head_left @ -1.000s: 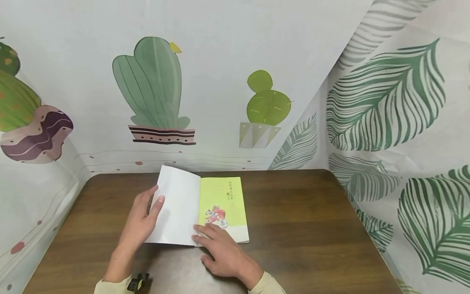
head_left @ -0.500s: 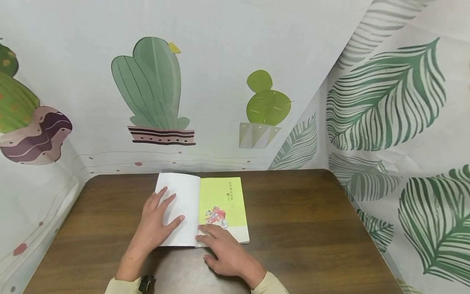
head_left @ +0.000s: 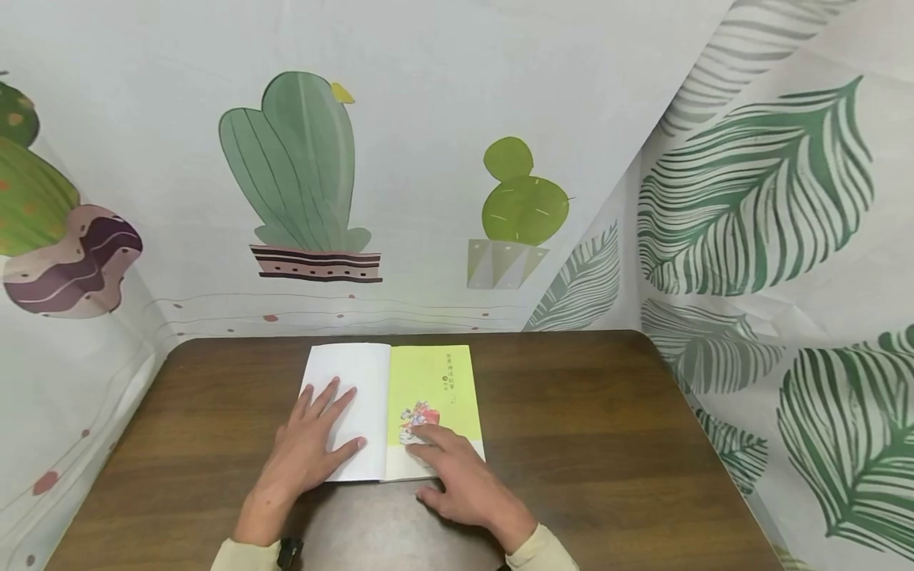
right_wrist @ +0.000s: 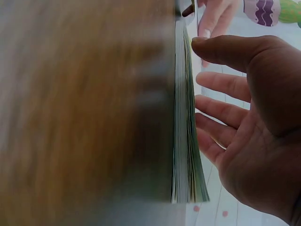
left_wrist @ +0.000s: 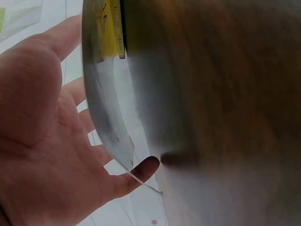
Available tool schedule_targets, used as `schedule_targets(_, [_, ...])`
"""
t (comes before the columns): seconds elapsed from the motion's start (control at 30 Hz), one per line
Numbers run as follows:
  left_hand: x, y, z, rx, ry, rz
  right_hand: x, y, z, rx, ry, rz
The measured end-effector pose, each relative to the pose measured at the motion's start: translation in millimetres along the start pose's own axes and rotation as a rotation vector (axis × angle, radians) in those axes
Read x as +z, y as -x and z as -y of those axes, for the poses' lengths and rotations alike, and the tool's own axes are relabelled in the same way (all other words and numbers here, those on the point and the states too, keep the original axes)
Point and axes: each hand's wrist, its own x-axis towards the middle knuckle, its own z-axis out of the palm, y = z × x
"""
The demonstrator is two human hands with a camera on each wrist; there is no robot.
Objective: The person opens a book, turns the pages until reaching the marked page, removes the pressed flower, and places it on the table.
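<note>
An opened book (head_left: 432,377) lies on the table in the head view, with a blank white page on the left and a yellow-green title page on the right. My left hand (head_left: 307,444) rests on the white page, fingers spread. The fingertips of my right hand (head_left: 460,480) touch the lower part of the green page, near a small red-and-blue picture; its thumb is off the book's near edge. In the left wrist view, the raised cover edge curves in front of my left fingers. The right wrist view shows the thick page block (right_wrist: 185,122) beside my straight right fingers.
The brown wooden table (head_left: 607,444) has rounded far corners. A white wall covering (head_left: 421,119) printed with cacti and leaves stands right behind it and continues along both sides.
The left page, held up by my left hand a second ago, has come down nearly flat. My left hand now presses on it. My right hand has shifted slightly right from the book's middle fold.
</note>
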Motion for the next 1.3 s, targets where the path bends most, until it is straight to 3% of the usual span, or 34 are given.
schedule_targets(0.37, [7.0,1.2,2.1,-0.027,-0.017,0.058,-5.6,8.1,-20.6,0.107,-0.028,0.012])
schedule_targets(0.73, [9.9,1.5,5.5,-0.029,0.001,0.075,-18.7,7.6,-33.2,0.062,-0.111,0.043])
schedule_targets(0.9, [12.8,1.8,7.2,-0.035,0.005,0.107,-23.1,9.4,-38.2,0.089,-0.162,0.06])
schedule_targets(1.17, [22.6,1.5,14.8,-0.015,0.035,0.09,-28.3,11.5,-44.4,0.036,-0.193,-0.01])
schedule_targets(1.3, [23.1,0.3,15.6,-0.012,0.044,0.09,-30.4,11.1,-46.5,0.087,-0.178,-0.076])
